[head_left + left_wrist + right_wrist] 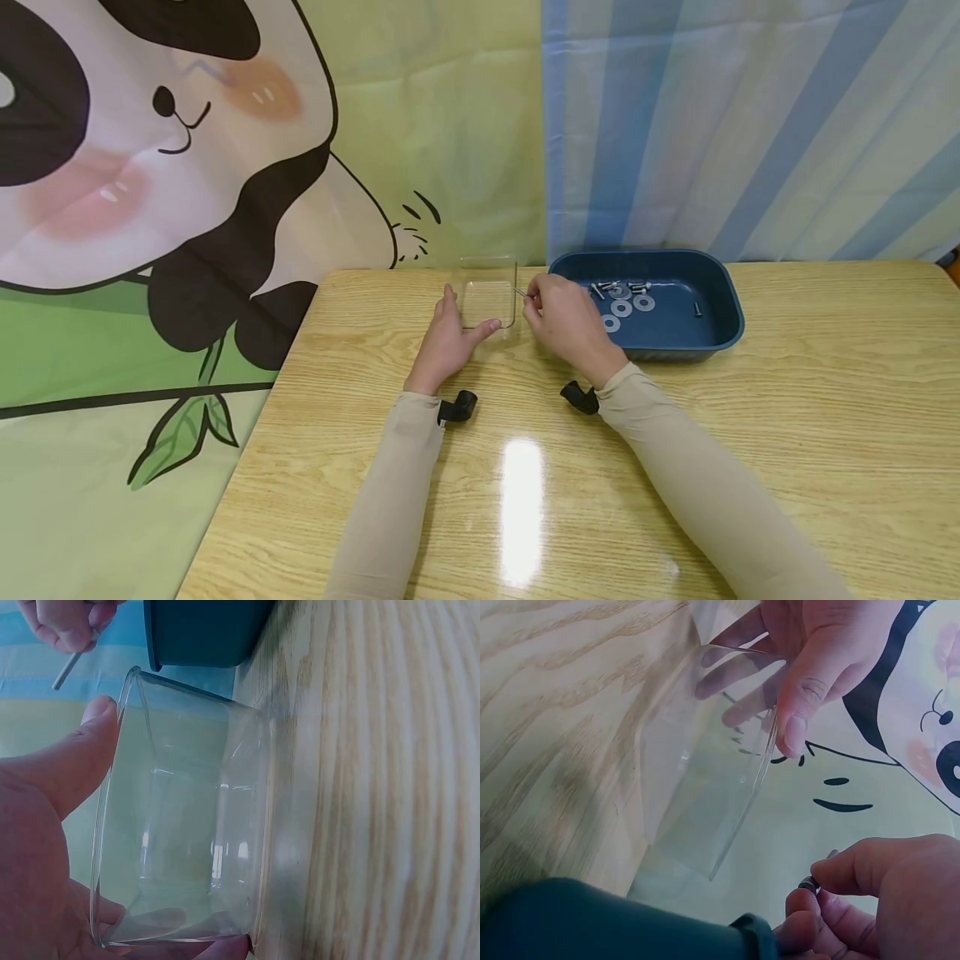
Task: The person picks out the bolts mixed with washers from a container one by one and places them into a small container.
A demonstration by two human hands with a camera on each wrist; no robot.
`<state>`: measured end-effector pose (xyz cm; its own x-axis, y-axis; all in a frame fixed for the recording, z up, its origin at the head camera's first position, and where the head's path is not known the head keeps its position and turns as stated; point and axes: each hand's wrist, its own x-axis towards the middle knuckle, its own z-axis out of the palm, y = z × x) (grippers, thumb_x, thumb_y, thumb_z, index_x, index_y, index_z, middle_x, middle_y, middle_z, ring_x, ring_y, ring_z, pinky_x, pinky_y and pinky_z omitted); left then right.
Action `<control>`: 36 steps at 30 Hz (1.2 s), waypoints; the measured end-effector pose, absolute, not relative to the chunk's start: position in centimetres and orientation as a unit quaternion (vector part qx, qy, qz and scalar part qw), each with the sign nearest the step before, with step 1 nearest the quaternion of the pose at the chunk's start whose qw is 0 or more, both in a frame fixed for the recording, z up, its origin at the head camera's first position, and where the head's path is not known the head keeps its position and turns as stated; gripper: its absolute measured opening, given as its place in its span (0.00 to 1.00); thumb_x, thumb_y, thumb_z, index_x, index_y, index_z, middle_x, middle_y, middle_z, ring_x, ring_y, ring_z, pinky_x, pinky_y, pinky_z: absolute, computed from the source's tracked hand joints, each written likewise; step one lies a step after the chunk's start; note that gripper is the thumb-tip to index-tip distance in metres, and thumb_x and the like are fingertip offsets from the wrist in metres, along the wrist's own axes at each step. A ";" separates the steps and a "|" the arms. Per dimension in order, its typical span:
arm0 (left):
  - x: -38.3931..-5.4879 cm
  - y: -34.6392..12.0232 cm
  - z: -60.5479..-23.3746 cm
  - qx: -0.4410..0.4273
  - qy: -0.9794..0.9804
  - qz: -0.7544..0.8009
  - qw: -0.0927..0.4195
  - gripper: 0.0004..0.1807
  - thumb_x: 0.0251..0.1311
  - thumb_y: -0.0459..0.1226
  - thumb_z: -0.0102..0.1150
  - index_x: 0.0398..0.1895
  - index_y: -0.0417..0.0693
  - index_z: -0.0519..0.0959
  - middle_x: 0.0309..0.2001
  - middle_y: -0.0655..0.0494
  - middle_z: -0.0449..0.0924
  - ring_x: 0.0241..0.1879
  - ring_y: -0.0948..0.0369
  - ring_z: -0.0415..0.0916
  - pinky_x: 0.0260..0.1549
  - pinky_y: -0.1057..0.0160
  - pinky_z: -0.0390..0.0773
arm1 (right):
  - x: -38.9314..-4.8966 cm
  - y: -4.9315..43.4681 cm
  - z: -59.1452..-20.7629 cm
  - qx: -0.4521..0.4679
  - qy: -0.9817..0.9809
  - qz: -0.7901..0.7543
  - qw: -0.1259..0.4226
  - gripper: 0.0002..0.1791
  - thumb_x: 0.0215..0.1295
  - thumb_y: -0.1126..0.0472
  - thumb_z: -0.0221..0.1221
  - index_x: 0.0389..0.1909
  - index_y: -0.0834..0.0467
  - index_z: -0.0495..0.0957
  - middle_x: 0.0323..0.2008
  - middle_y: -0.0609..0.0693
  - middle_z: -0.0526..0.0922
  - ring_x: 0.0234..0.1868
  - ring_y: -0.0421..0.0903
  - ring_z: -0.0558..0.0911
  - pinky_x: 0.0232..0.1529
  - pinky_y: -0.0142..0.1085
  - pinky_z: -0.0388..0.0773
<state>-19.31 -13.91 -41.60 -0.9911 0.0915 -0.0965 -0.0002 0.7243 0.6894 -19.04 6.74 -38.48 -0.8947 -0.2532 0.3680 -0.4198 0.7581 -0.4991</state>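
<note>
A clear square plastic box [487,302] stands on the table, and nothing shows inside it. My left hand [447,340] holds it from the left and front, with the thumb [90,742] at the rim and fingers spread along another wall. Between thumb and fingertips, my right hand [570,321] pinches a small metal bolt [810,883]. In the left wrist view its shank points away from the fingers, just outside the box. This hand is between the box and a dark blue tray [667,343], overlapping the tray's left side.
Inside the tray lie several flat washers [621,308] and several bolts [640,288], with a lone bolt [698,310] towards its right end. The wooden table [825,400] ends at a panda-printed curtain [442,125] behind and at the left.
</note>
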 end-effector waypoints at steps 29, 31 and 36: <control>-19.5 -13.8 -41.8 0.025 0.929 0.365 0.057 0.64 0.61 0.63 0.61 0.80 0.37 0.33 0.79 0.35 0.43 0.75 0.41 0.51 0.71 0.45 0.56 | -20.1 5.0 -39.3 0.191 -0.938 0.255 0.135 0.06 0.69 0.62 0.59 0.36 0.61 0.81 0.30 0.52 0.80 0.27 0.50 0.80 0.28 0.45 0.78; -19.5 -13.8 -41.8 0.025 0.929 0.365 0.058 0.64 0.61 0.63 0.60 0.80 0.37 0.33 0.79 0.35 0.42 0.75 0.41 0.50 0.71 0.45 0.56 | -20.2 4.9 -39.4 0.193 -0.939 0.250 0.139 0.06 0.69 0.62 0.59 0.36 0.60 0.81 0.29 0.52 0.80 0.27 0.51 0.81 0.28 0.46 0.78; -19.5 -13.8 -41.8 0.025 0.929 0.366 0.055 0.64 0.61 0.63 0.61 0.80 0.36 0.34 0.79 0.35 0.43 0.75 0.41 0.50 0.71 0.45 0.55 | -20.4 4.7 -39.7 0.199 -0.941 0.236 0.140 0.05 0.69 0.61 0.60 0.35 0.59 0.82 0.29 0.51 0.81 0.27 0.50 0.81 0.28 0.47 0.79</control>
